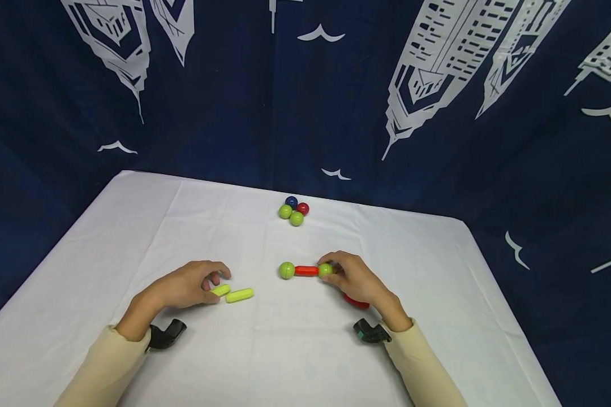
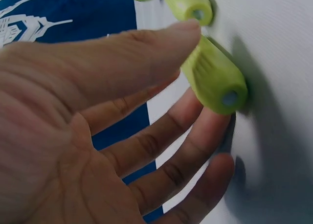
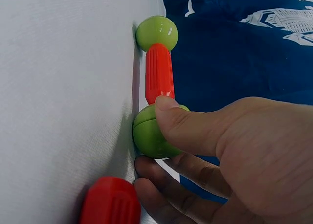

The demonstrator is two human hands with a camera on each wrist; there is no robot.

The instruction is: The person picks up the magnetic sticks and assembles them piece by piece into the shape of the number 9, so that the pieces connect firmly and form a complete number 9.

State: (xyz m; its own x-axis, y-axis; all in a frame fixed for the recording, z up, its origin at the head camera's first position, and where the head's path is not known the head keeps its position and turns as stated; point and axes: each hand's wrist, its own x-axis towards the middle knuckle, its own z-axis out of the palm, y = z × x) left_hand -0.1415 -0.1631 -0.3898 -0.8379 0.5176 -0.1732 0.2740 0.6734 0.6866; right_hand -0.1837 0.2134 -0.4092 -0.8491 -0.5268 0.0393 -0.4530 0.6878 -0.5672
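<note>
In the head view, my right hand [image 1: 353, 277] pinches a green ball [image 3: 156, 136] at the near end of a red rod [image 1: 306, 271]. A second green ball [image 1: 287, 270] sits on that rod's other end. My left hand [image 1: 188, 284] is over a yellow-green rod [image 2: 215, 77] lying on the table, its thumb and loosely bent fingers on either side. Another yellow-green rod [image 1: 240, 295] lies just right of it. In the left wrist view the thumb overlaps the nearer rod, and a small magnet-like grey disc shows in its end.
A white-clothed table [image 1: 305, 350] holds everything. At its back lies a cluster with a blue ball [image 1: 291, 202], a red ball [image 1: 302, 209] and two green balls [image 1: 296, 219]. A second red rod [image 1: 356, 302] is partly under the right wrist. A navy printed curtain [image 1: 234, 113] hangs behind.
</note>
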